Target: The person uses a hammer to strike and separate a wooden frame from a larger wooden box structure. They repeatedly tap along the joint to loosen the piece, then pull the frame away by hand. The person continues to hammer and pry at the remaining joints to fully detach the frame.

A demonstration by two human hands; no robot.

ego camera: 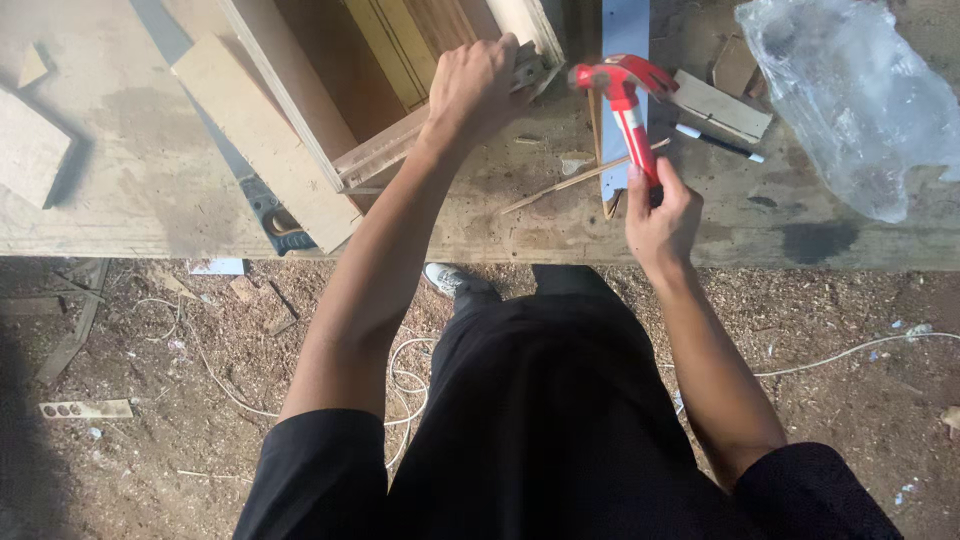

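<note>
The right hand (pixel 662 215) is gripping a red hammer (pixel 628 100), raised and blurred mid-swing. The left hand (pixel 478 85) is clamping the wooden frame (pixel 385 150) corner on the bench (pixel 560 225), so the nailing looks underway, not finished.

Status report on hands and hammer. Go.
Right hand gripping red hammer, head raised. Left hand clamped on wooden frame corner. Pen, wood scraps beside the hammer.

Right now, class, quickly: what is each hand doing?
Left hand: closed, gripping the corner of the pale wooden frame.
Right hand: closed on the red-handled claw hammer.
</note>
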